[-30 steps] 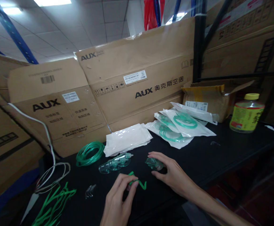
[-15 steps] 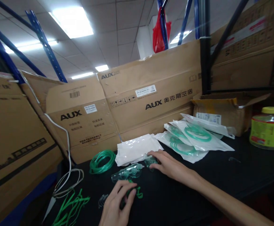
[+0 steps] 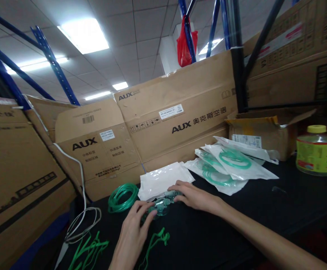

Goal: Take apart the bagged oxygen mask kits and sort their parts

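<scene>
On the black table (image 3: pixel 236 225) my two hands meet over a clear green-tinted plastic mask (image 3: pixel 162 204). My left hand (image 3: pixel 132 232) reaches up from below, its fingers curled on the mask's near end. My right hand (image 3: pixel 194 195) comes in from the right with fingers bent over the mask's far end. A loose green strap (image 3: pixel 156 240) lies just below my left hand, not held. A stack of empty white bags (image 3: pixel 163 178) lies right behind the mask.
A coil of green tubing (image 3: pixel 122 197) lies left of the bags. Green straps (image 3: pixel 89 249) and a white cable (image 3: pixel 81 221) sit at the left front. Sealed bags with tubing (image 3: pixel 231 163), an open carton (image 3: pixel 264 131) and a yellow-lidded jar (image 3: pixel 317 150) stand right. Cardboard boxes (image 3: pixel 166 123) wall the back.
My left hand has let go of the green strap and moved up to the mask. My right hand slid left onto the mask. The camera tilted up.
</scene>
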`<action>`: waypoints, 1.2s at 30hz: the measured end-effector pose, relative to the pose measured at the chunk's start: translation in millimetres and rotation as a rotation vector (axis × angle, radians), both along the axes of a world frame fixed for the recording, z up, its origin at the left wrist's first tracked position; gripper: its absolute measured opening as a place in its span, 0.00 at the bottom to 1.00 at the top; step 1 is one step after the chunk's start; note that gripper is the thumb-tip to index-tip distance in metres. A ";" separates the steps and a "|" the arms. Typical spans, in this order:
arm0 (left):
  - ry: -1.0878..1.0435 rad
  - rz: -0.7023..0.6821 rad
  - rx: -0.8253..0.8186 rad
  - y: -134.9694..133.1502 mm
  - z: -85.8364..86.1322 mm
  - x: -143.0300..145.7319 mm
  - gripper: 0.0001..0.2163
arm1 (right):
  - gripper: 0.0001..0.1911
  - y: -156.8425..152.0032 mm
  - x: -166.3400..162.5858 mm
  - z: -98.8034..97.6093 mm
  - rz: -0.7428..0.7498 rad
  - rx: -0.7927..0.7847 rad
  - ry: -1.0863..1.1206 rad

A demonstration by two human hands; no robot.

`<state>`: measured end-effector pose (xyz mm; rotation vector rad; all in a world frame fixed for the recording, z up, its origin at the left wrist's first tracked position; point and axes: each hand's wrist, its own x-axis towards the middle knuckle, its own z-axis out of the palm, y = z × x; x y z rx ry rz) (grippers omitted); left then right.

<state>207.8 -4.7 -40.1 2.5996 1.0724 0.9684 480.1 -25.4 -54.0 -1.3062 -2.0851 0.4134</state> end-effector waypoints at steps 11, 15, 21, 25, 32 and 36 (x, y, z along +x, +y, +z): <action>0.034 -0.125 -0.123 28.8 -8.0 12.7 0.13 | 0.19 5.0 -12.1 -7.8 0.099 0.030 0.020; 0.019 -0.153 -0.161 31.2 -8.9 10.0 0.13 | 0.20 5.6 -16.0 -10.4 0.088 0.041 0.016; -0.037 -0.132 -0.153 34.0 -13.9 11.0 0.10 | 0.23 3.7 -19.0 -10.0 0.168 0.050 -0.023; -0.060 -0.118 -0.138 33.2 -16.5 11.5 0.09 | 0.23 6.3 -24.5 -11.3 0.170 0.064 -0.046; -0.060 -0.111 -0.107 32.5 -13.4 11.8 0.09 | 0.22 2.7 -31.9 -11.2 0.108 0.118 -0.072; -0.076 -0.050 -0.042 14.9 0.8 5.5 0.11 | 0.23 -4.1 -29.1 -10.1 0.033 0.146 -0.060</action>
